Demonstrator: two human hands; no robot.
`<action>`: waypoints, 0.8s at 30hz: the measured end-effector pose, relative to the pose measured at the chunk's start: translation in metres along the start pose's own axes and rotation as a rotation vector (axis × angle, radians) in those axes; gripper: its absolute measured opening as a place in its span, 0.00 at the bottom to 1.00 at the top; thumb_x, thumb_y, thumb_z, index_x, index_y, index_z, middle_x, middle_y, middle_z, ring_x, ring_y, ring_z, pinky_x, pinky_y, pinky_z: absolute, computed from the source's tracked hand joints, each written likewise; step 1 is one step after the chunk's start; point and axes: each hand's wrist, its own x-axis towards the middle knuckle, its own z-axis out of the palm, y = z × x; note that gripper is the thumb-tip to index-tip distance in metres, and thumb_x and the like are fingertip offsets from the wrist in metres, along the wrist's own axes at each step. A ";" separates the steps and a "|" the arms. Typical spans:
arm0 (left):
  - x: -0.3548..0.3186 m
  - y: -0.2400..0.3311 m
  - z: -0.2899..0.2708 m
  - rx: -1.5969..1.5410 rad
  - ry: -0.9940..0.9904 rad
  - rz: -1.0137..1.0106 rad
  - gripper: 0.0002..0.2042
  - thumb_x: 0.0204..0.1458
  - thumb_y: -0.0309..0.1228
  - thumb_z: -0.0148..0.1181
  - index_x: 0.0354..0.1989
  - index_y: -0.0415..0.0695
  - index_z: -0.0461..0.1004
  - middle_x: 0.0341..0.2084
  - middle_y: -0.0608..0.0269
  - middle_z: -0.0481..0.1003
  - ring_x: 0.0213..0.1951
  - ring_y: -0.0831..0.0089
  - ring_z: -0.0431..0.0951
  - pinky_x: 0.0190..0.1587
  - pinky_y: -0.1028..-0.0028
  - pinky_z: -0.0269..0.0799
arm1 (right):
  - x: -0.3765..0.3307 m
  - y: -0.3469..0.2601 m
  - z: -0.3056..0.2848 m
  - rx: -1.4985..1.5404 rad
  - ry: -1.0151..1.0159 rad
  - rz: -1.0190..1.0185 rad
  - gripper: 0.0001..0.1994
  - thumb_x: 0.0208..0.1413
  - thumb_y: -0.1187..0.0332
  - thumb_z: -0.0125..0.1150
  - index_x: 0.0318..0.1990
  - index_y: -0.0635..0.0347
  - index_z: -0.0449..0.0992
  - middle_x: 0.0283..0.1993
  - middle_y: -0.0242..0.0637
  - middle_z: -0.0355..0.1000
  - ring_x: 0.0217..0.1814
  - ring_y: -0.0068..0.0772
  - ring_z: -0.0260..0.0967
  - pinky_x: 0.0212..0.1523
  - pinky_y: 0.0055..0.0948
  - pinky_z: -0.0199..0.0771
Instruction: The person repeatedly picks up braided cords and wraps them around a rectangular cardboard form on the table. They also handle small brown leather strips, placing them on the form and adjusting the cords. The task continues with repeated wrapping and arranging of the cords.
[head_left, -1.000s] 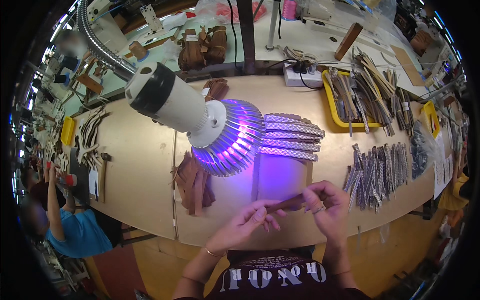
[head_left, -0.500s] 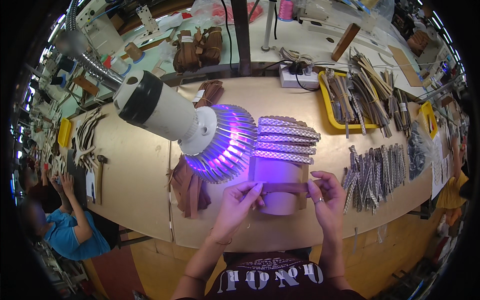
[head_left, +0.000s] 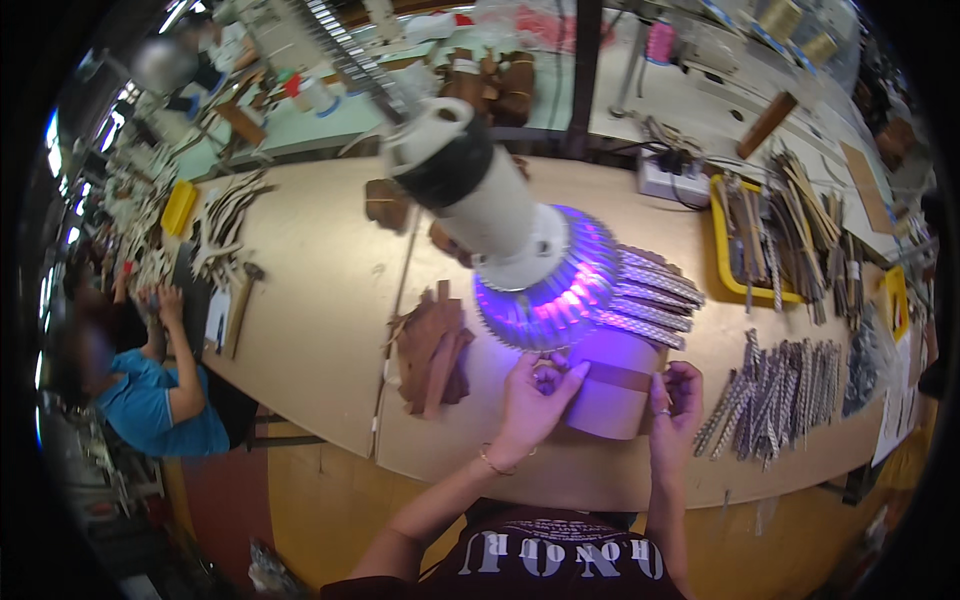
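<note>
A brown leather strip [head_left: 618, 376] lies across a curved tan form [head_left: 606, 418] lit purple. My left hand [head_left: 538, 402] pinches its left end between thumb and finger. At the other end, the curled fingers of my right hand [head_left: 676, 408] close on the strip by the form's right edge. Several pale braided straps [head_left: 650, 305] run side by side across the form, beyond the strip. A white lamp [head_left: 505, 225] with a finned, purple-glowing head hangs over the form's left side and hides part of the straps.
Loose brown strips [head_left: 434, 358] lie left of my hands, and braided straps [head_left: 785, 395] are piled at right. Behind them stands a yellow tray [head_left: 722, 262] of strips. A hammer [head_left: 242, 312] lies far left, near a co-worker in blue [head_left: 165, 405]. A white power strip [head_left: 672, 180] sits behind.
The view has swung, so the table and lamp appear farther right. The strip now rests against the form, and my hands have stayed at its two ends.
</note>
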 end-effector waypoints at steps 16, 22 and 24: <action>0.016 -0.011 -0.140 0.688 0.449 0.232 0.07 0.52 0.27 0.63 0.36 0.37 0.79 0.31 0.60 0.75 0.28 0.75 0.74 0.33 0.76 0.70 | -0.005 -0.041 -0.006 -0.150 0.043 -0.185 0.02 0.60 0.76 0.56 0.39 0.62 0.71 0.33 0.28 0.66 0.34 0.16 0.61 0.36 0.18 0.62; 0.022 -0.028 -0.160 0.380 0.435 0.127 0.08 0.54 0.28 0.61 0.34 0.34 0.79 0.25 0.64 0.77 0.29 0.80 0.73 0.33 0.77 0.69 | -0.021 -0.079 0.037 -0.736 -0.625 -0.632 0.11 0.50 0.73 0.64 0.41 0.60 0.73 0.49 0.43 0.72 0.43 0.42 0.69 0.47 0.36 0.68; 0.021 -0.034 -0.165 0.363 0.409 0.081 0.09 0.55 0.29 0.60 0.34 0.34 0.79 0.24 0.66 0.77 0.30 0.83 0.73 0.33 0.79 0.69 | -0.027 -0.069 0.079 -0.705 -0.919 -0.747 0.13 0.52 0.66 0.62 0.43 0.60 0.72 0.59 0.45 0.67 0.53 0.47 0.66 0.51 0.42 0.66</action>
